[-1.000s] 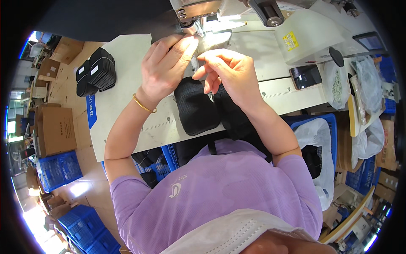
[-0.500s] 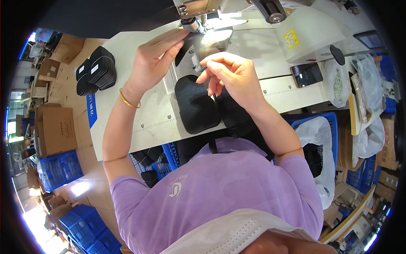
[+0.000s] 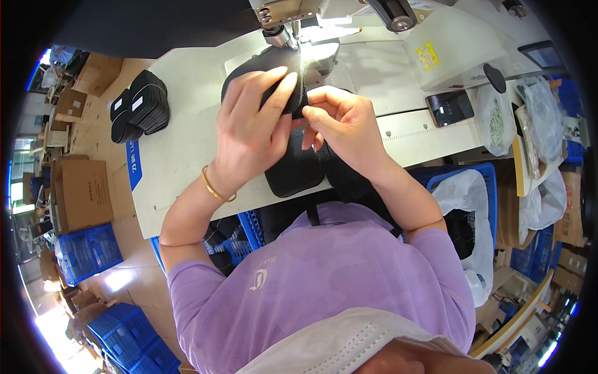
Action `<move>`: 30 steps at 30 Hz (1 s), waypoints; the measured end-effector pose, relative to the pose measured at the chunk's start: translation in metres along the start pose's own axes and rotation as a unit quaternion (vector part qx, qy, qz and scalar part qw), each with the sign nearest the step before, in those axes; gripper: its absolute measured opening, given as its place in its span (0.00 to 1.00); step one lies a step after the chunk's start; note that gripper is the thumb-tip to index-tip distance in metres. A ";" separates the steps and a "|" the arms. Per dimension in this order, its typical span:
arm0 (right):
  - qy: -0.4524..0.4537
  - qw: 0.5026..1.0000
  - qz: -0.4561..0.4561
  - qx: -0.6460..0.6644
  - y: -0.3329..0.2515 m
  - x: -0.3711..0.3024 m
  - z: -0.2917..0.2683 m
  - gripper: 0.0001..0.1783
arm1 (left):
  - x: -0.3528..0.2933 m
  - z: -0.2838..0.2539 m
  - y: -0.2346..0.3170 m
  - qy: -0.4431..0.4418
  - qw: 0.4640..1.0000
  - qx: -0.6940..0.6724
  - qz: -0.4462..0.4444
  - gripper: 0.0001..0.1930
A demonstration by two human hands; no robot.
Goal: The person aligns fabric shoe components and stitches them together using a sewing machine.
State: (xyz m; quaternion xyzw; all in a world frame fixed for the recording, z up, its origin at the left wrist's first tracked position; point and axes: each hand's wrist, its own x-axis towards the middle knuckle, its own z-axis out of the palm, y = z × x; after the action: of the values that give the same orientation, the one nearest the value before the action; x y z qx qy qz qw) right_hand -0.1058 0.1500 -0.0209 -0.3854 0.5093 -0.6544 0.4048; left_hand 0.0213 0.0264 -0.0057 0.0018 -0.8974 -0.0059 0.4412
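Note:
A black padded fabric piece (image 3: 252,64) with a rounded edge lies at the sewing machine's presser foot (image 3: 283,38), under the lit needle. My left hand (image 3: 252,128), a gold bangle at its wrist, holds the piece's near part, fingers on top and the thumb partly hidden. Close on its right, my right hand (image 3: 346,128) pinches the piece's right edge between thumb and forefinger. Below both hands another black pad (image 3: 293,171) rests at the table's front edge, with more black fabric (image 3: 346,168) beside it.
Stacked black pads (image 3: 148,103) stand at the table's left end. A phone (image 3: 450,109) lies on the right, near a plastic bag (image 3: 496,121). Blue crates (image 3: 493,206) are below the white table (image 3: 187,149). The machine head overhangs the far side.
My left hand has come back from the presser foot and turned rightward onto the black piece, which now shows broadly at the foot. My right hand has closed on its edge.

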 end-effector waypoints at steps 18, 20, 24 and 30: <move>0.034 0.999 -0.014 -0.033 -0.003 -0.009 0.003 0.11 | -0.020 0.004 0.008 0.053 0.984 0.090 0.144 0.14; 0.043 0.999 -0.021 -0.005 -0.002 -0.007 0.003 0.11 | -0.018 0.008 0.009 0.054 0.984 0.137 0.104 0.16; 0.038 0.999 -0.022 -0.007 -0.006 0.004 -0.001 0.12 | -0.016 0.015 -0.007 0.061 0.984 0.109 0.128 0.19; 0.043 0.998 -0.043 0.001 0.001 0.023 -0.003 0.12 | -0.006 0.021 -0.023 0.071 0.981 0.114 0.137 0.19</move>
State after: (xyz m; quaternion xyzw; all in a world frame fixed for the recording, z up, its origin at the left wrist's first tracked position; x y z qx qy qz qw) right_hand -0.1169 0.1298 -0.0202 -0.3777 0.5084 -0.6880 0.3542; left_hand 0.0085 0.0034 -0.0236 -0.0701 -0.8502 0.1572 0.4975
